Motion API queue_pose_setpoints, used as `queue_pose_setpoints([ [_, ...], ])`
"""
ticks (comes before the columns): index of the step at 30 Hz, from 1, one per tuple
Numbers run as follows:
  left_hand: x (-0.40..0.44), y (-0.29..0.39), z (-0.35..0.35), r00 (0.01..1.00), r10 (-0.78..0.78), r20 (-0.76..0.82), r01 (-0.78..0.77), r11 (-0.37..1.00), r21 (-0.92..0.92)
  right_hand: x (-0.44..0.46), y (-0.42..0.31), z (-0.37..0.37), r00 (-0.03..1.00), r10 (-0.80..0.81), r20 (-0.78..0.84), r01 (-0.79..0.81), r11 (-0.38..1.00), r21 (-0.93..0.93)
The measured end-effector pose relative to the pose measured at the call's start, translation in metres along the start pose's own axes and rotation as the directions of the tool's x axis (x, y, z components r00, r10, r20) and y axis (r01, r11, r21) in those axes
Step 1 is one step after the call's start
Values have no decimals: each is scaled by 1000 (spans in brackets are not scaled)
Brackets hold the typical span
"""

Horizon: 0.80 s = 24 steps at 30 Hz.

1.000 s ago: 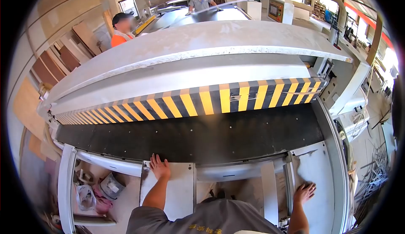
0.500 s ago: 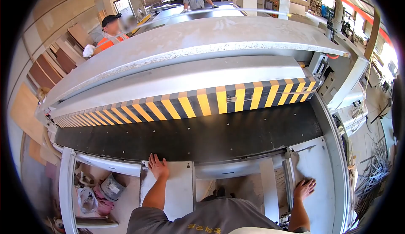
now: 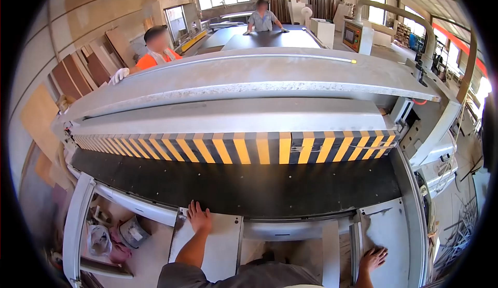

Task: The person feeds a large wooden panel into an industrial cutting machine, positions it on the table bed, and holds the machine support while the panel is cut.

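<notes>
My left hand (image 3: pixel 199 217) lies flat with fingers spread on a light metal plate (image 3: pixel 220 241) at the machine's front. Its fingertips reach close to the edge of the long black bed (image 3: pixel 238 184). On the right, my right hand (image 3: pixel 373 259) rests, fingers stretched out, on another light metal plate (image 3: pixel 388 228) with dark worn patches. Neither hand holds anything. Across the bed runs a guard strip (image 3: pixel 259 148) with yellow and black stripes, below a wide grey machine cover (image 3: pixel 249 75).
A co-worker in orange (image 3: pixel 155 54) stands at the far left, a gloved hand (image 3: pixel 119 76) on the cover. Another person (image 3: pixel 262 21) leans over a dark panel (image 3: pixel 270 40) behind. A bucket (image 3: pixel 133 232) and bags (image 3: pixel 99 240) sit below left. Scrap strips (image 3: pixel 459 236) lie at right.
My view has tilted up, so the machine appears lower. Both my hands stay on their plates. The co-worker's gloved hand now rests on the cover; the person behind has both arms spread on the panel.
</notes>
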<state>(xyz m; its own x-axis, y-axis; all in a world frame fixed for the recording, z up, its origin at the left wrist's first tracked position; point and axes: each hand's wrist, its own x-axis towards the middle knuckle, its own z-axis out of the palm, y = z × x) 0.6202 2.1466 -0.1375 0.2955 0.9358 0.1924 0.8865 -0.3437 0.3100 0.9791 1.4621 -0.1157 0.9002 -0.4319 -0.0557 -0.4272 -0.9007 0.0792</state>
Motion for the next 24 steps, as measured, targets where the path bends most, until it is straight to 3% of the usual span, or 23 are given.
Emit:
queue_pose_setpoints([
  [24,-2,-1,6,1000,18,-16,-17,999,46,-2,-1,3,1000,-5,-16,4,998,-60],
])
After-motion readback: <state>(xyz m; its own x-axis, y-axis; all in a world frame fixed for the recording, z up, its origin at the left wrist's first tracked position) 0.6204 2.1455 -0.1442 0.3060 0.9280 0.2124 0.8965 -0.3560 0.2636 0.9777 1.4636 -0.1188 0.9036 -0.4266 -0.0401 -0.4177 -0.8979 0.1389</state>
